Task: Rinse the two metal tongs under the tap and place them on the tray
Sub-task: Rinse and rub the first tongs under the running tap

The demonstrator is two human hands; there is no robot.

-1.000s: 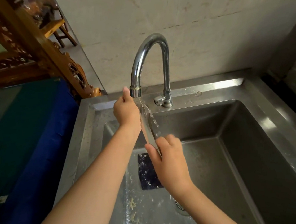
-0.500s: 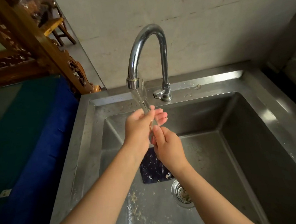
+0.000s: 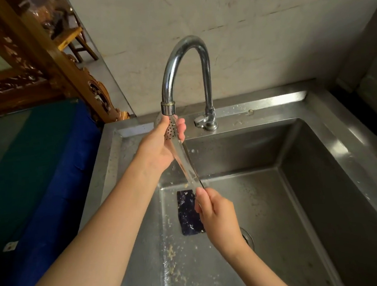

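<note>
A pair of metal tongs (image 3: 186,166) slants up from the sink toward the spout of the chrome tap (image 3: 185,69). Its perforated head sits right under the spout, and water runs down the metal. My left hand (image 3: 160,143) cups that perforated head, fingers curled around it. My right hand (image 3: 215,214) grips the lower handle end above the sink floor. I see only this one pair of tongs, and no tray is in view.
The steel sink (image 3: 335,142) has a dark blue rectangular pad (image 3: 188,214) on its floor and a drain (image 3: 247,238) partly behind my right wrist. Food specks lie on the sink bottom. A blue-and-green covered surface (image 3: 36,171) borders the left; carved wooden furniture (image 3: 44,64) stands behind.
My left hand slid up from the middle of the tongs to the perforated head at the spout. My right hand moved down and back along the handle.
</note>
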